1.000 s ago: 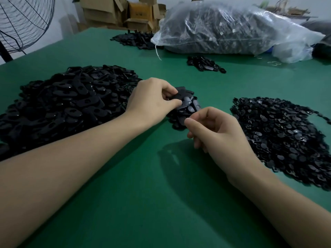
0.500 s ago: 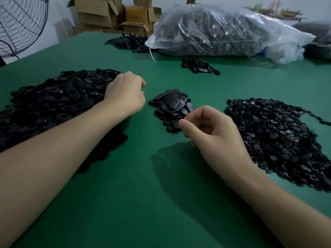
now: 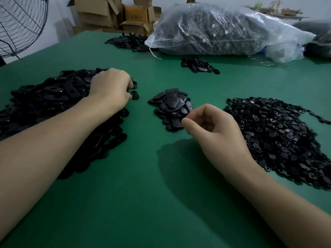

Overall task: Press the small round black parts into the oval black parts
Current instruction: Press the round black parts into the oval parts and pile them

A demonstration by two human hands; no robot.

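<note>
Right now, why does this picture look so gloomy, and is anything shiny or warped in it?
Head view: the light is dim, and the right hand throws a soft shadow on the green table. Head view again: white glare on the clear plastic bag, small glints on the oval parts. Same view: the wide lens swells both forearms toward the bottom corners.

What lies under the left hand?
The right edge of the oval parts pile. The left hand hides the space beneath its curled fingers, so whether they hold a part cannot be seen.
</note>
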